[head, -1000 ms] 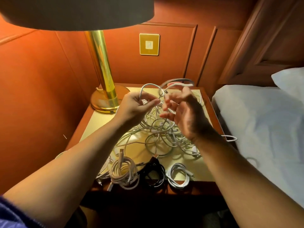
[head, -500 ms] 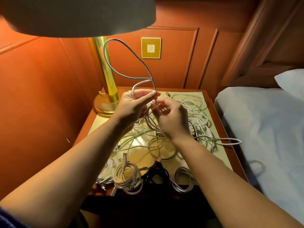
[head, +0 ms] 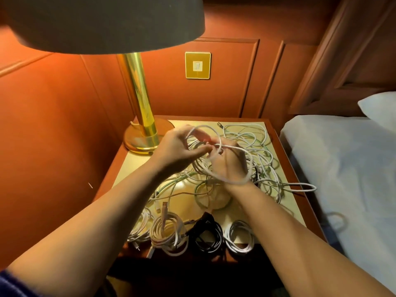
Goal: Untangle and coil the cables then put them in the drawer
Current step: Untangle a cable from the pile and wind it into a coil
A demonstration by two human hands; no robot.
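Remaining: large tangled heap of thin white and pale-green cables (head: 255, 159) on glossy nightstand top (head: 132, 166). Done: four round coils (head: 169, 234) at front edge, three white, one black; drawer unseen. Left hand (head: 175, 151) and right hand (head: 229, 166) pinch one smooth white cable (head: 233, 181), looped round the right.

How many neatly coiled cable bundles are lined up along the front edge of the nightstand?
4: a white coil at far left, a pinkish-white coil next, a black coil, then a white coil at right. Forearms may hide others.
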